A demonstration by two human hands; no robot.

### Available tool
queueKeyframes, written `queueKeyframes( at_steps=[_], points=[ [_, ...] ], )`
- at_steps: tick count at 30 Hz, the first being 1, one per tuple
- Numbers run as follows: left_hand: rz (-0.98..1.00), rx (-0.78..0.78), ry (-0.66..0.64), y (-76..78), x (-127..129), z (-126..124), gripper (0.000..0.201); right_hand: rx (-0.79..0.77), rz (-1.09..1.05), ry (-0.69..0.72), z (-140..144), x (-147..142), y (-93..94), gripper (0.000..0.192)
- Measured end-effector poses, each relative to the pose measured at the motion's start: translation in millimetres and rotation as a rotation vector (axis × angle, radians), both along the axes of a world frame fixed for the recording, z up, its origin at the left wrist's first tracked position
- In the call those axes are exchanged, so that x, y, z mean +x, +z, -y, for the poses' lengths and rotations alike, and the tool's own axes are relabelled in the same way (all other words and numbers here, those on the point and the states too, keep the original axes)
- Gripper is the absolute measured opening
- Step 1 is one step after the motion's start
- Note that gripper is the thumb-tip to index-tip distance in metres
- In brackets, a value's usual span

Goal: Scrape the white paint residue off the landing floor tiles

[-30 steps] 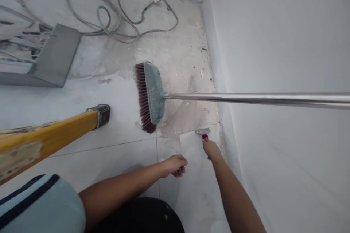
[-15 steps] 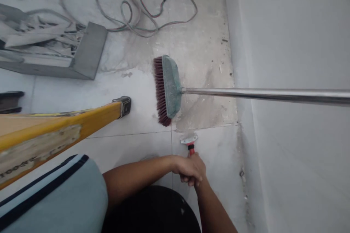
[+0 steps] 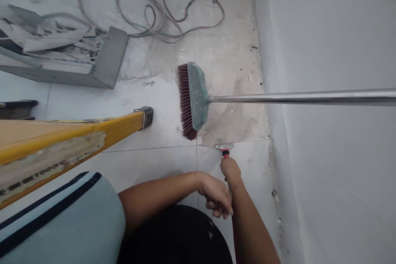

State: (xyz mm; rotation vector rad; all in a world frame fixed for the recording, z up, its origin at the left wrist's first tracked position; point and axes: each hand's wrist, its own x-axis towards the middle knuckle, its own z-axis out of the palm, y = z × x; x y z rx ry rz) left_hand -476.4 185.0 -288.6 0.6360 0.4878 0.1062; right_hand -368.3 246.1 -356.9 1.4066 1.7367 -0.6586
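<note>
My right hand (image 3: 230, 169) is closed around the red handle of a scraper (image 3: 225, 147). Its wide, pale metal head lies against the floor at the edge of a rough, dusty patch. My left hand (image 3: 215, 194) hangs with loosely curled fingers beside my right forearm, its fingertips close to a thin shaft running back below my right hand. Nothing shows inside those fingers; whether they touch the shaft I cannot tell. Just ahead rests a broom (image 3: 198, 97) with dark red bristles and a green head, its metal pole reaching off to the right.
A yellow ladder leg (image 3: 123, 130) slants in from the left. Behind it stands a grey dustpan (image 3: 113, 55) full of torn scraps. A loose hose or cable (image 3: 173, 35) coils across the far floor. On the right rises a white wall (image 3: 334, 165).
My right hand has pushed the scraper forward and slightly right, up to the rough patch. My left hand stays back, now apart from my right hand. The view has shifted slightly.
</note>
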Motion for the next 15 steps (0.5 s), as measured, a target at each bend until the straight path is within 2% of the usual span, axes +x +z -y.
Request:
queueKeyframes(
  at_steps=[2,6,9,12,15],
  points=[
    [-0.015,-0.012,0.027,0.4,-2,2,0.022,0.029,0.016,-0.075,3,7,-2.6,0.052],
    [-0.011,-0.041,0.068,-4.8,-2,4,0.020,-0.057,0.074,-0.132,21,33,-1.5,0.042],
    [-0.011,-0.036,0.044,-9.8,1,2,0.017,-0.006,0.047,-0.124,0,28,-6.0,0.044],
    [-0.033,-0.030,0.081,-12.2,1,2,0.013,0.039,0.026,-0.134,-26,19,-11.8,0.047],
    [-0.230,0.023,0.141,-14.1,-3,2,0.009,0.034,0.016,-0.061,-25,23,-12.2,0.045]
  ],
)
